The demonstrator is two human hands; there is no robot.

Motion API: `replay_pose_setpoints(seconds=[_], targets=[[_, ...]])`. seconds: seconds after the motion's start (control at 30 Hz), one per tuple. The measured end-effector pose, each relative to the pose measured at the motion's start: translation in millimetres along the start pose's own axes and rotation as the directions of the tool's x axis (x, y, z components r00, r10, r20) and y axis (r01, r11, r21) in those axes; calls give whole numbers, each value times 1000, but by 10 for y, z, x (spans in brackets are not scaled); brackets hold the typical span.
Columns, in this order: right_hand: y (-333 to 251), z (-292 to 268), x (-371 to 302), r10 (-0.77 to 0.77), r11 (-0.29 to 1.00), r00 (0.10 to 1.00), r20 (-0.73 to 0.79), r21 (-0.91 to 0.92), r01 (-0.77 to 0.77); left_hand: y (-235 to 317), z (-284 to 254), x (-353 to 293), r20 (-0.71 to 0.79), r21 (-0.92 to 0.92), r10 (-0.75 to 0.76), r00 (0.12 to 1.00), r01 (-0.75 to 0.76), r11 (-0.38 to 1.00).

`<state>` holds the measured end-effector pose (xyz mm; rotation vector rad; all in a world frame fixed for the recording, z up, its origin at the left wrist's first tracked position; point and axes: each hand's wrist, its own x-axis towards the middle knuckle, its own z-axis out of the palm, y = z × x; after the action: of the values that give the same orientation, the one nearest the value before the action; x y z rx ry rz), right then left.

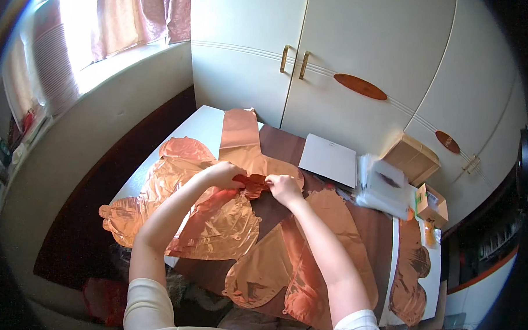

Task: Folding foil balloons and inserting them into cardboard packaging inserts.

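Observation:
My left hand (222, 175) and my right hand (285, 190) are close together over the middle of the table. Both are closed, with fingers pinching a crumpled part of a copper-coloured foil balloon (254, 184) stretched between them. Flat, shiny foil balloons (176, 176) of the same colour lie under and left of my left forearm. Another flat balloon (240, 129) reaches to the table's far edge. Below my right forearm, a large foil balloon (260, 272) spreads toward the near edge. How the overlapping pieces join, I cannot tell.
The brown table (279, 142) has white boards at its sides. At the back right are a white flat box (329, 158), clear plastic packets (384, 184), and cardboard boxes (412, 158). One more foil balloon (408, 275) lies far right. White cupboards (245, 25) stand behind.

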<state>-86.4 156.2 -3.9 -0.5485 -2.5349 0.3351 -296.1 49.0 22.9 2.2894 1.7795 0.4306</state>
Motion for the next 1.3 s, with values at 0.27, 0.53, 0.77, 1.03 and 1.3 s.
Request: replay_pose_setpoints(seconds=[0.27, 0.53, 0.77, 1.03, 1.3], targets=[[-33, -10, 30, 146, 988, 989, -19, 58, -144, -123, 69, 67, -168, -170, -198, 966, 169, 971], [-22, 72, -28, 120, 968, 989, -85, 233, -98, -218, 53, 141, -181, -321, -360, 915, 291, 901], [17, 13, -114, -126, 991, 956, -264, -71, 112, -246, 38, 173, -57, -550, -545, 836, 429, 717], [-49, 76, -23, -84, 988, 929, -360, -153, 30, -239, 58, 180, -111, -574, -464, 879, 325, 751], [-209, -69, 83, -17, 985, 878, -479, -156, -66, -23, 122, 71, -368, -189, -74, 927, 4, 982]])
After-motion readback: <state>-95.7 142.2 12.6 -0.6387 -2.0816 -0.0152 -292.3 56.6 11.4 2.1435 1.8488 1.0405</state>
